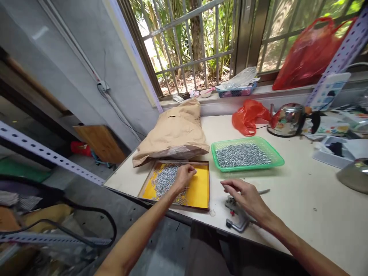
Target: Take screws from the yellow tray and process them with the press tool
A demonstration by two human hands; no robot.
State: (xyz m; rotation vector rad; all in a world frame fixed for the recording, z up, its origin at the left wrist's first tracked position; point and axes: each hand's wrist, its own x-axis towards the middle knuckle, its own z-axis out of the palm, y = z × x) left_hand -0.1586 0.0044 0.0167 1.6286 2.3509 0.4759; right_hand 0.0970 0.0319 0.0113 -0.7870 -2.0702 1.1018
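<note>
My left hand (184, 177) is over a shallow tray (204, 188) with a yellow bottom, its fingertips pinched together; what they hold, if anything, is too small to make out. Under and beside that hand lies a heap of small silvery metal pins (166, 179). Just above a small metal clamp-like fixture (238, 222) at the table's front edge is my right hand (248, 197). Its thumb and fingers are closed together, and anything between them is too small to name. Beyond the hands, a green plastic basket (277, 156) holds many silvery metal pieces (243, 155).
A large brown paper sack (178, 126) lies behind the tray. Farther back are a red plastic bag (248, 115) and a metal kettle (287, 119). A grey box (330, 157) and a shiny metal object (355, 176) stand at the right.
</note>
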